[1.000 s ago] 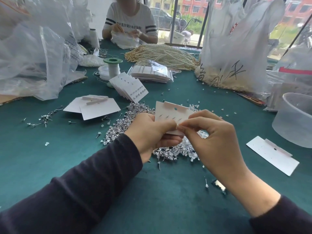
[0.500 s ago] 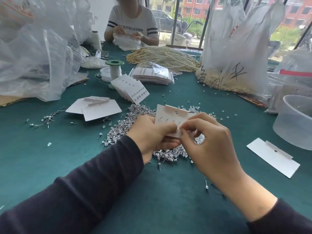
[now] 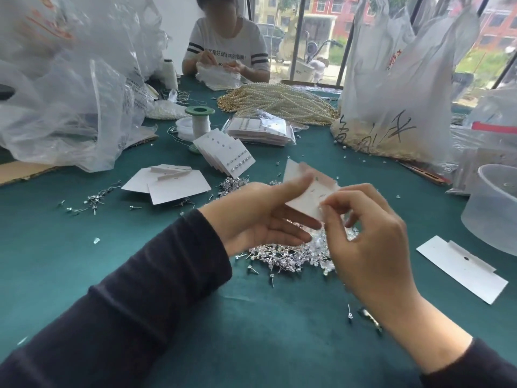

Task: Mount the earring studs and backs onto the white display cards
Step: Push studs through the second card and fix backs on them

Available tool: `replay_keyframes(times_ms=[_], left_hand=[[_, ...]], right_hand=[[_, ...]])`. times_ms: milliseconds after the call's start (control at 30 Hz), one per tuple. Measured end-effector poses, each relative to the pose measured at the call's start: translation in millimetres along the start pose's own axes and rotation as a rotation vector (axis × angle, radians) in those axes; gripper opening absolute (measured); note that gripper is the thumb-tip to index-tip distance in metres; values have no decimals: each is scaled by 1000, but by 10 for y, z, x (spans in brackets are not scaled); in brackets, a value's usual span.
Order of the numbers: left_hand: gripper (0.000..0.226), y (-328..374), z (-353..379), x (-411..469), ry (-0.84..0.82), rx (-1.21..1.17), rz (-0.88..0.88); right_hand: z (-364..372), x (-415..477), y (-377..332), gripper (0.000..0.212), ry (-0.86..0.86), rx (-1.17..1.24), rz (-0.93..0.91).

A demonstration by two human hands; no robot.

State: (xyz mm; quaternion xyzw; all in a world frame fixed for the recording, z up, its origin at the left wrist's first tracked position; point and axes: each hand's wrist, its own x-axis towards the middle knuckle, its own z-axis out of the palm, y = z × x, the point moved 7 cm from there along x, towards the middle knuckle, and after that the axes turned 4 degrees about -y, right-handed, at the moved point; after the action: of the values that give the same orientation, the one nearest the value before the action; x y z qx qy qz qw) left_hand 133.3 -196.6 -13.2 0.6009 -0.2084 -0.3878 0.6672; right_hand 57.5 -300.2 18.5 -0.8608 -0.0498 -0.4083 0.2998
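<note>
Card (image 3: 305,191) now tilted, L hand (image 3: 260,217) pinching it; R hand (image 3: 361,236) grip contents hidden, can't tell.

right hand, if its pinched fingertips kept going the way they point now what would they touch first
Most likely the white display card held in the left hand: the right hand has its fingertips at the card's near edge already, pointing up and left. Depth is hard to judge.

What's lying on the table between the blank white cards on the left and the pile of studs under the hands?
In the head view, only a few stray studs on bare green cloth separate the blank cards from the stud pile.
</note>
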Motion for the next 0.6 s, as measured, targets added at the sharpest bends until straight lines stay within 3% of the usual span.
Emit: replay_keyframes(times_ms=[67,167,200,267,367,600], left_hand=[[51,120,-289,-57,192,287,16],[17,374,-922,-322,766,1039,-6],[10,414,-1071,-421,882,1141,-53],[5,384,-1246,-486,919,1170,-172],[24,258,-1328,-411,855,1242,-312],[25,209,-1408,-350,905,1280,-309]], right_hand=[[-36,10,22,12,8,39,27],[-65,22,41,14,8,107,85],[-67,26,52,15,5,129,113],[-68,32,78,17,-1,162,167],[-71,28,122,22,-19,217,250],[-79,75,159,15,-123,358,351]])
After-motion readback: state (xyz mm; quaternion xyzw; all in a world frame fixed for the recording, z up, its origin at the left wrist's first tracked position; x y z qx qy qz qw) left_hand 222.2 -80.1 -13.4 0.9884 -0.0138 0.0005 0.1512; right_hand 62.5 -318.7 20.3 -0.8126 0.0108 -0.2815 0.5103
